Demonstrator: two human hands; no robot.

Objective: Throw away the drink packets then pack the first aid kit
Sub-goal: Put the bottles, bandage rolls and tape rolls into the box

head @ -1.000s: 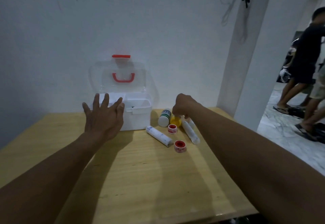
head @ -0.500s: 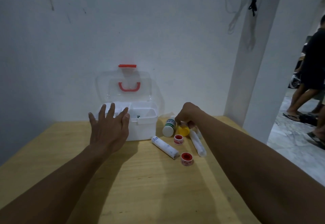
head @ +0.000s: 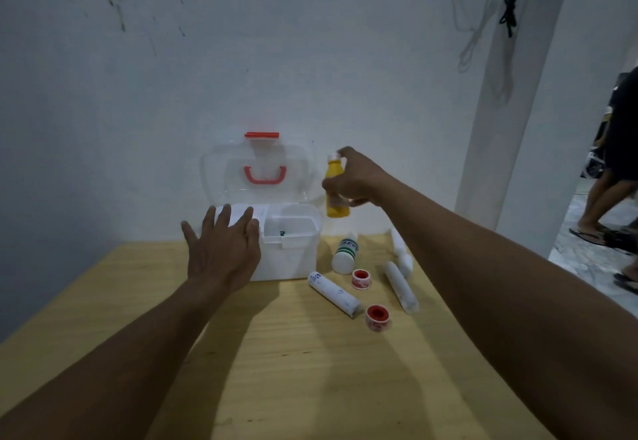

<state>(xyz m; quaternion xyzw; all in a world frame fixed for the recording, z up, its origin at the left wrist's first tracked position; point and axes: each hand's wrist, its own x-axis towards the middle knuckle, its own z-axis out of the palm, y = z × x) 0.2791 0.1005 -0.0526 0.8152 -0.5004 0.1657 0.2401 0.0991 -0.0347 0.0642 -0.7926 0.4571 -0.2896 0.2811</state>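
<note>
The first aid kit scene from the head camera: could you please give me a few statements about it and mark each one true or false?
1. The right hand holds the yellow bottle in the air. True.
2. The first aid kit has its lid shut. False: the clear lid stands open against the wall.
3. The left hand is closed around a bandage roll. False: it is spread open at the kit's left front, holding nothing.
4. Two red tape rolls lie on the table. True.
5. The white bottle with the green label stands inside the kit. False: it lies on the table right of the kit.
</note>
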